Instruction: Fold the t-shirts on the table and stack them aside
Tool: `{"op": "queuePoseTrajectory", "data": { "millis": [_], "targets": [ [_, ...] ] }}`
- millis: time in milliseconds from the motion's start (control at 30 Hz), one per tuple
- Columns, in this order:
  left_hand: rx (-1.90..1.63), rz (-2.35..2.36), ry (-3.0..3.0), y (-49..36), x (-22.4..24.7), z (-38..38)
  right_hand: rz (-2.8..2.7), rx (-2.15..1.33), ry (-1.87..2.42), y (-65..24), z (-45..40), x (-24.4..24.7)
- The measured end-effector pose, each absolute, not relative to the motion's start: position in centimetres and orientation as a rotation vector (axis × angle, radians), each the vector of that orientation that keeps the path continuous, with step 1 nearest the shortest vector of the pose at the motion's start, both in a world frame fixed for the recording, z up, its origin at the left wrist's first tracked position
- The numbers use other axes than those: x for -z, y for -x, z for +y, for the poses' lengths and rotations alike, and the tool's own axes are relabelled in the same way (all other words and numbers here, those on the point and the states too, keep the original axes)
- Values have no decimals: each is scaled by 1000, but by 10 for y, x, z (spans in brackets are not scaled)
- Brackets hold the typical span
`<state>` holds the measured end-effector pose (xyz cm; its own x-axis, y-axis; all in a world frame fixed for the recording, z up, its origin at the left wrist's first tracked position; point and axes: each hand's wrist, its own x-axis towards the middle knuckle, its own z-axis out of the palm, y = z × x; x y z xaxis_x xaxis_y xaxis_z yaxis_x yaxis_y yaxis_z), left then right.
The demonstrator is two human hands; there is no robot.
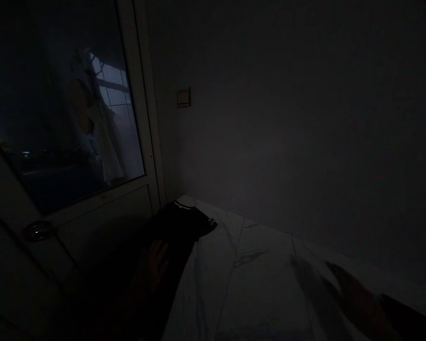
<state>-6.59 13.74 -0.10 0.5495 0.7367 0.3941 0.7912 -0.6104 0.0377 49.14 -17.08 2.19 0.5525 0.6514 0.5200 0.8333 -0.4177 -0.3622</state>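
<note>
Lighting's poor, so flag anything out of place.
The dark garment looks out of place: it lies spread on the veined tiles beside the glazed door, under the left hand. Odd spot for clothing.

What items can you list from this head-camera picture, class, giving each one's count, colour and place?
door: one, dim pale frame, left side
glass pane: one, dark with pale reflections, upper part of the door
door handle: one, metal, left edge of the door
wall switch: one, pale, on the wall beside the door
wall: one, grey in shadow, behind the floor
floor tiles: several, white with grey veins, lower right
dark garment: one, black with pale trim, on the tiles by the door
left hand: one, on the garment
right hand: one, blurred, lower right, over the tiles
</note>
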Motion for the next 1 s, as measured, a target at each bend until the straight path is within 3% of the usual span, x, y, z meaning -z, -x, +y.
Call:
{"op": "queuePoseTrajectory", "data": {
  "millis": [200, 433, 633, 1000],
  "targets": [
    [350, -1355, 2659, 58, 18, 173, -1542, 1, 2184, -358, 42, -36],
    [320, -1382, 2709, 65, 29, 172, -1695, -107, 2272, -251, 211, -57],
    [326, -1397, 2735, 65, 35, 176, -1594, -160, 2386, -242, 262, -40],
    [301, -1458, 2753, 62, 40, 175, -1531, -132, 2432, -237, 274, -24]
  ]
}}
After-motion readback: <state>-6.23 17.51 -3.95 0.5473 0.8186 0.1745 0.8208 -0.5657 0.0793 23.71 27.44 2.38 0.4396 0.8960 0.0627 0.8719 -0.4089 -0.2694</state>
